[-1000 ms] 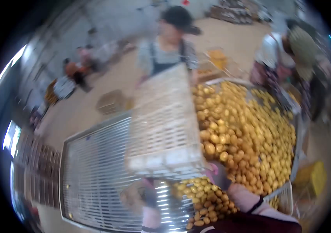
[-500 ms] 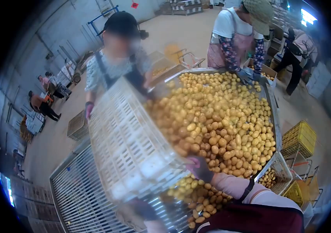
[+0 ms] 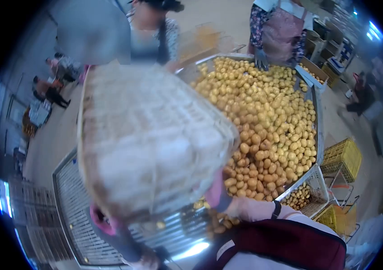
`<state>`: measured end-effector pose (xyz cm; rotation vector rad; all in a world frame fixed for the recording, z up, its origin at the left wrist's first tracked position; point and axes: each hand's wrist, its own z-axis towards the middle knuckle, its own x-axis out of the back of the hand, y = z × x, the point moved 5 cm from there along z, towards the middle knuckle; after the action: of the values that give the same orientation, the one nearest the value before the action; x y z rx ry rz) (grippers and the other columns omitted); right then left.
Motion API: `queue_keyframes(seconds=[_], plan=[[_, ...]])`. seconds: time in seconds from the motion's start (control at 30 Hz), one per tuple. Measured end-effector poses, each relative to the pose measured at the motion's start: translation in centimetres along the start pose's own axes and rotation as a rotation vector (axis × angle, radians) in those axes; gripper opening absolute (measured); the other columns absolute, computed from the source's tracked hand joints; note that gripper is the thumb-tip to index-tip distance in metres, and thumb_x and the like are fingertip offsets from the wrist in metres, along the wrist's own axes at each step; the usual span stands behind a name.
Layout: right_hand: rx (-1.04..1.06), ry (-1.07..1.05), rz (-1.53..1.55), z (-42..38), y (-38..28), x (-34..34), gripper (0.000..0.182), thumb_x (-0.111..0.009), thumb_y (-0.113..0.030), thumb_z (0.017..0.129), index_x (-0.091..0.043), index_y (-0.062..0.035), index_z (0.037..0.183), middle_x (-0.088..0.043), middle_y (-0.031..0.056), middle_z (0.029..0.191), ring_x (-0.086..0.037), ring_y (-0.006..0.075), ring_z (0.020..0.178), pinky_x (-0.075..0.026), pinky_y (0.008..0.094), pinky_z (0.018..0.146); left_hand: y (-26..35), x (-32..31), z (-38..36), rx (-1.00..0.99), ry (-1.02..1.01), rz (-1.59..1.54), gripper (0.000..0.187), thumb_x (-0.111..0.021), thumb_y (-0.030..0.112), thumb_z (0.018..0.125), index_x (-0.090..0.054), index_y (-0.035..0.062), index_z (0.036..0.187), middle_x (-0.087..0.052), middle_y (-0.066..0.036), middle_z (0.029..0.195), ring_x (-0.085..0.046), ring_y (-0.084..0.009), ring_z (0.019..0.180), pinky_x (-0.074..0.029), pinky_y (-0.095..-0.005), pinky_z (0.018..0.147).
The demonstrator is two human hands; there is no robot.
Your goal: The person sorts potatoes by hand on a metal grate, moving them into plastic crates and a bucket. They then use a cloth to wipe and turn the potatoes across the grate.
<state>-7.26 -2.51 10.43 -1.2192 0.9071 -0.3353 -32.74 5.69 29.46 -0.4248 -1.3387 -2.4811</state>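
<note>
A large white plastic crate [image 3: 151, 135], blurred by motion, is tilted up with its underside toward me. My right hand [image 3: 217, 194], in a grey and pink glove, is closed on its lower right side. At its lower left edge, my left hand [image 3: 106, 220], gloved the same way, is closed on the crate; its fingers are partly hidden. Beyond the crate, a heap of round, yellow-brown, potato-like produce [image 3: 268, 130] covers the metal sorting table [image 3: 319, 135]. A few more pieces [image 3: 222, 221] lie beneath my right forearm.
A slatted metal rack [image 3: 72, 193] extends at the left. Across the crate stands a co-worker [image 3: 151, 31]; another person's gloved hand [image 3: 261, 59] touches the far produce. A white crate with produce [image 3: 315, 198] and a yellow crate [image 3: 344, 157] are at the right.
The crate has swung up and left, its underside turning more toward me. My left hand has moved left and up with it. Less produce is blurred beside the crate, and the view has shifted.
</note>
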Motion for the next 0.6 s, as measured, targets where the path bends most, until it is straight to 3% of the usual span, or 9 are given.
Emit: queue_keyframes(seconds=[0.1,0.17,0.2,0.3,0.37,0.43,0.47,0.53,0.6], plan=[[-0.705,0.003,0.771,1.0,3.1,-1.4,0.062,-0.047,-0.068,0.094,-0.058,-0.0088,0.107,-0.062,0.0065,0.091,-0.061,0.0222,0.089,-0.051,0.0392,0.085,3.3,1.6,-0.4,-0.152,0.044,0.028,0.082,-0.054,0.056,0.094,-0.038,-0.0063,0.145,-0.047,-0.019,0.144,-0.047,-0.027,0.13,-0.037,-0.0416,0.108],[-0.551,-0.249,0.665,2.3,3.3,-1.3,0.066,-0.043,-0.078,0.09,-0.056,-0.0129,0.098,-0.062,0.0039,0.086,-0.061,0.0223,0.088,-0.051,0.0387,0.083,1.3,5.3,-2.8,-0.19,0.216,0.15,0.075,-0.049,0.052,0.098,-0.041,-0.0058,0.144,-0.049,-0.019,0.143,-0.047,-0.028,0.131,-0.036,-0.0425,0.11],[-0.559,-0.223,0.629,2.3,2.7,-1.6,0.068,-0.04,-0.078,0.091,-0.057,-0.0127,0.1,-0.062,0.004,0.09,-0.06,0.0226,0.09,-0.05,0.0391,0.085,-1.1,7.2,-4.5,-0.172,0.339,0.242,0.071,-0.047,0.05,0.1,-0.042,-0.0053,0.144,-0.051,-0.018,0.142,-0.048,-0.0282,0.13,-0.036,-0.0427,0.11],[-0.509,-0.223,0.697,2.0,2.7,-3.9,0.069,-0.039,-0.078,0.091,-0.057,-0.0126,0.103,-0.062,0.0051,0.099,-0.058,0.0239,0.096,-0.048,0.0395,0.089,-8.5,10.7,-8.2,0.153,0.532,0.077,0.046,-0.056,0.027,0.102,-0.051,-0.0016,0.137,-0.059,-0.012,0.127,-0.056,-0.0199,0.113,-0.042,-0.0334,0.102],[-0.461,-0.36,0.797,2.4,3.0,-5.4,0.07,-0.039,-0.077,0.091,-0.057,-0.0118,0.109,-0.06,0.0064,0.106,-0.056,0.0251,0.103,-0.045,0.0398,0.095,-20.7,15.3,-13.5,0.315,0.454,0.332,0.039,-0.059,0.018,0.1,-0.054,-0.0006,0.134,-0.061,-0.007,0.114,-0.057,-0.0138,0.104,-0.046,-0.0275,0.093],[-0.396,-0.593,0.879,3.9,3.8,-6.4,0.073,-0.038,-0.077,0.092,-0.057,-0.0104,0.116,-0.059,0.0078,0.113,-0.054,0.0264,0.11,-0.042,0.0402,0.101,-26.7,15.4,-17.4,0.433,0.435,0.221,0.04,-0.062,0.019,0.099,-0.055,-0.0013,0.133,-0.06,-0.004,0.108,-0.055,-0.0105,0.096,-0.047,-0.0253,0.087],[-0.355,-0.7,0.91,4.7,4.4,-6.8,0.075,-0.037,-0.077,0.092,-0.056,-0.0098,0.118,-0.058,0.0082,0.116,-0.053,0.027,0.113,-0.041,0.0403,0.103,-28.6,14.9,-18.6,0.432,0.381,0.303,0.04,-0.063,0.017,0.098,-0.054,-0.0022,0.132,-0.062,-0.008,0.113,-0.057,-0.0137,0.102,-0.048,-0.0269,0.088],[-0.253,-0.873,0.942,6.6,6.0,-7.1,0.077,-0.036,-0.077,0.092,-0.055,-0.0086,0.12,-0.057,0.0082,0.118,-0.05,0.0274,0.116,-0.039,0.04,0.105,-25.6,12.0,-17.9,0.533,0.346,0.324,0.04,-0.063,0.016,0.097,-0.055,-0.0035,0.131,-0.063,-0.012,0.119,-0.058,-0.0206,0.109,-0.048,-0.0319,0.092],[-0.351,-0.646,0.709,7.1,6.9,-7.1,0.071,-0.036,-0.073,0.094,-0.053,-0.0066,0.113,-0.054,0.0095,0.114,-0.048,0.0259,0.113,-0.038,0.0376,0.102,-31.5,10.7,-19.7,0.353,0.41,0.638,0.056,-0.074,0.04,0.086,-0.061,0.0025,0.126,-0.063,-0.019,0.118,-0.064,-0.0326,0.104,-0.051,-0.0454,0.087]])
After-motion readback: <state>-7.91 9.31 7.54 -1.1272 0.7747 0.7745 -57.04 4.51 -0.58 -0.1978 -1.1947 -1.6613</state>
